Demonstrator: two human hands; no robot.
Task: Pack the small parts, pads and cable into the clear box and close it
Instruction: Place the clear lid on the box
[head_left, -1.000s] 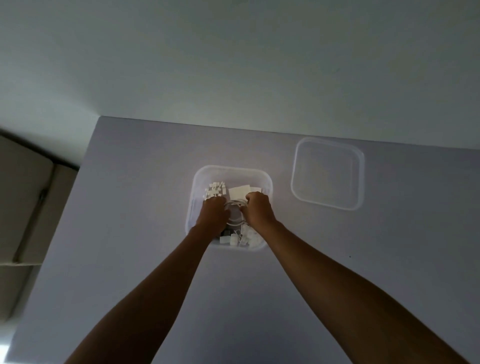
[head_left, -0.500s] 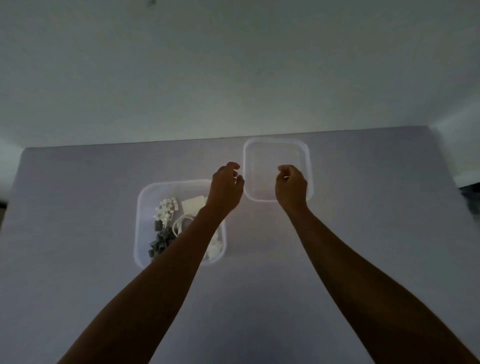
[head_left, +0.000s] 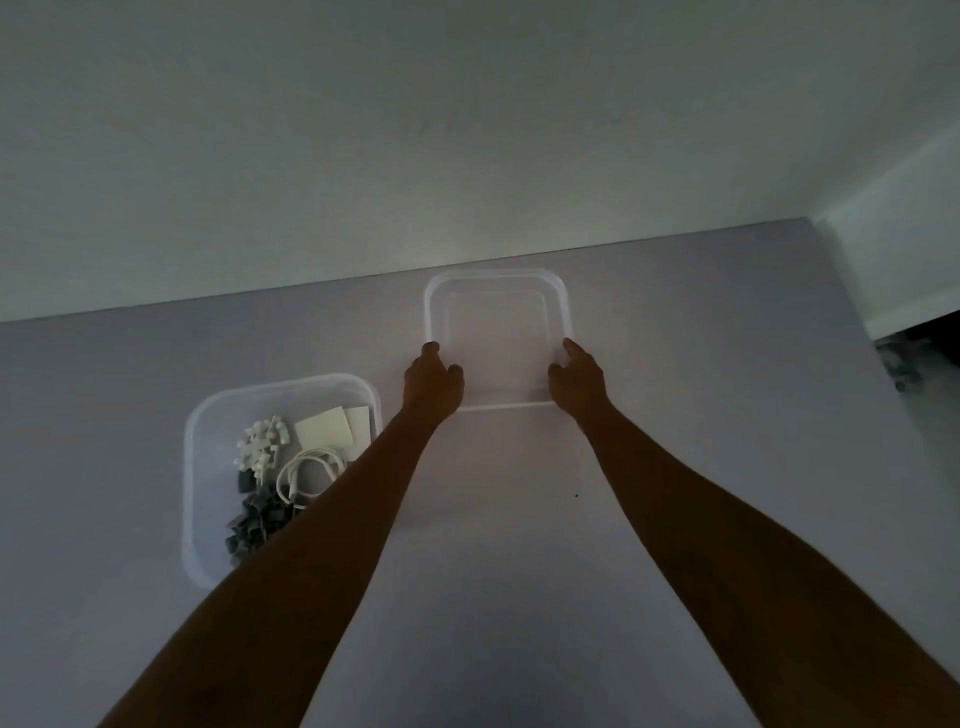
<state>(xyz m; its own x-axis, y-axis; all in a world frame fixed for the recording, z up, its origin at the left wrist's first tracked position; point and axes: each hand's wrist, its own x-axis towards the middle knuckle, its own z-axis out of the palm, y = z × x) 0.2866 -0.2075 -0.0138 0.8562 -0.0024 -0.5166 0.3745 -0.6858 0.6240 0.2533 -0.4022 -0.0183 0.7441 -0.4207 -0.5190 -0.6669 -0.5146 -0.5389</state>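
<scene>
Both hands grip the clear lid (head_left: 497, 338) at its near corners, left hand (head_left: 432, 382) and right hand (head_left: 577, 382) each closed on its edge. The clear box (head_left: 208, 415), already filled with parts, pads and cable, sits to their left, nearer the left arm; the lid must travel leftward.

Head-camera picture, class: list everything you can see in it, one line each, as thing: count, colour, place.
Clear square plastic box: one, open, on table's left.
Small white plastic parts: a heap, inside box, far-left.
Small dark grey parts: a heap, inside box, near side.
Cream square pads: at least two, inside box, far side.
White coiled cable: one, box's middle.
Clear square lid: one, right of box.
Pale grey table: one.
Left hand: on lid's left edge.
Right hand: on lid's right edge.
</scene>
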